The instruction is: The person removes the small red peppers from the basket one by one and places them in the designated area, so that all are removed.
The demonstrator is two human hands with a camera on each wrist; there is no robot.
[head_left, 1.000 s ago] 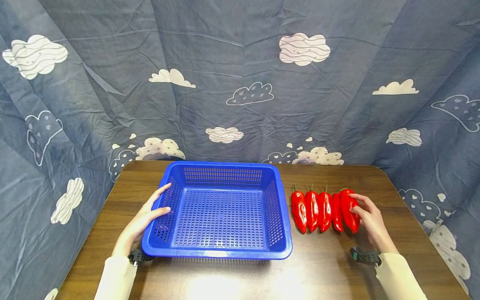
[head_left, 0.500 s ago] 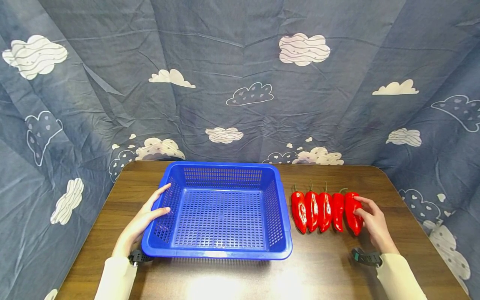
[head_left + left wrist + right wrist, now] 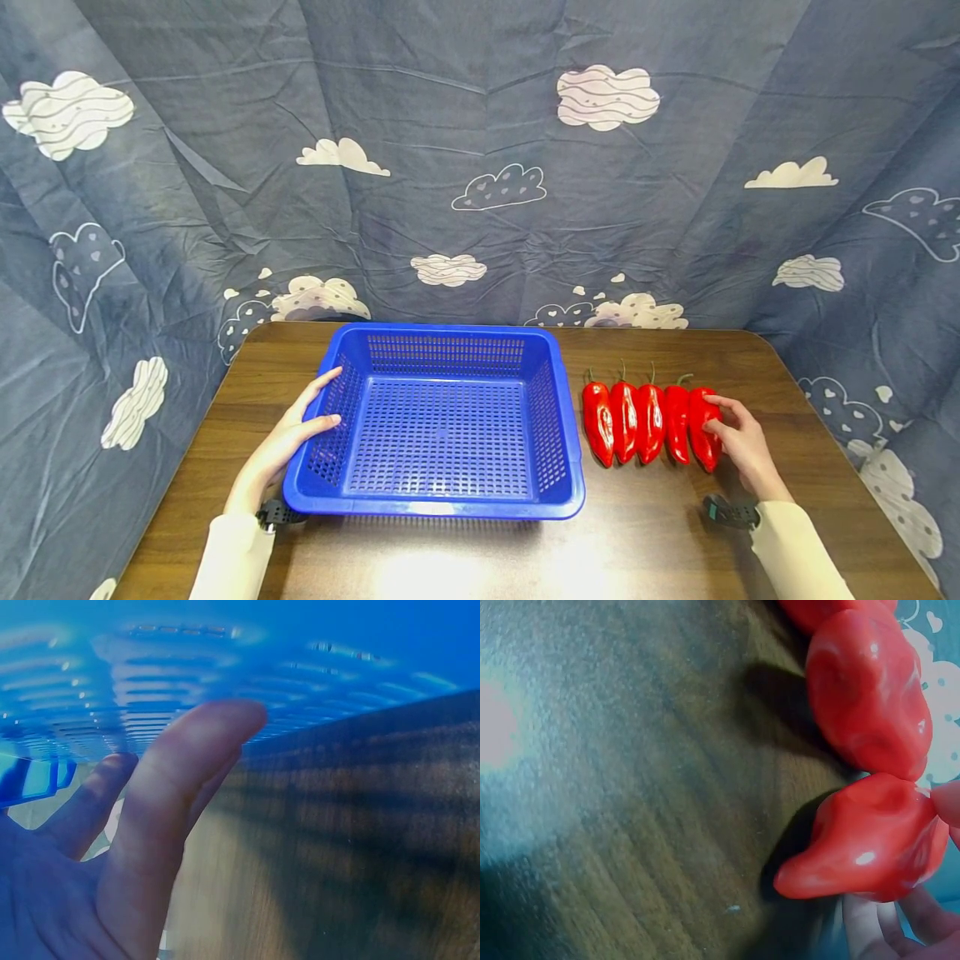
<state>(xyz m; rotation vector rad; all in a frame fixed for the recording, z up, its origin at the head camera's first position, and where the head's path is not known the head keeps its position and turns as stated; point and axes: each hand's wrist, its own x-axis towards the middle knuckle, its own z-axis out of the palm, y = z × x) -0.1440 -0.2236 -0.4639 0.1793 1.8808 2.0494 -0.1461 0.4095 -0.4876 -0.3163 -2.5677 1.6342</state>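
Note:
On the table's left half stands a blue plastic basket [image 3: 431,507] with slotted walls. My left hand [image 3: 281,442] rests on its left side, thumb and index finger stretched out over the rim; in the left wrist view the thumb [image 3: 161,802] lies against the slotted blue plastic. To the right of the basket lies a row of glossy red peppers [image 3: 623,423] with green stems. My right hand [image 3: 742,442] pinches the rightmost red pepper [image 3: 870,840] between thumb and fingers. That pepper touches its neighbour [image 3: 870,690]; its stem end is hidden.
The wooden table [image 3: 637,533] reflects bright light near its front. Behind it hangs a dark blue curtain [image 3: 450,100] printed with clouds. Each wrist carries a dark strap [image 3: 731,512].
My right hand has lowered the rightmost pepper from leaning over its neighbour to lie beside it, moving right, then slightly back left. The left hand and basket have stayed still.

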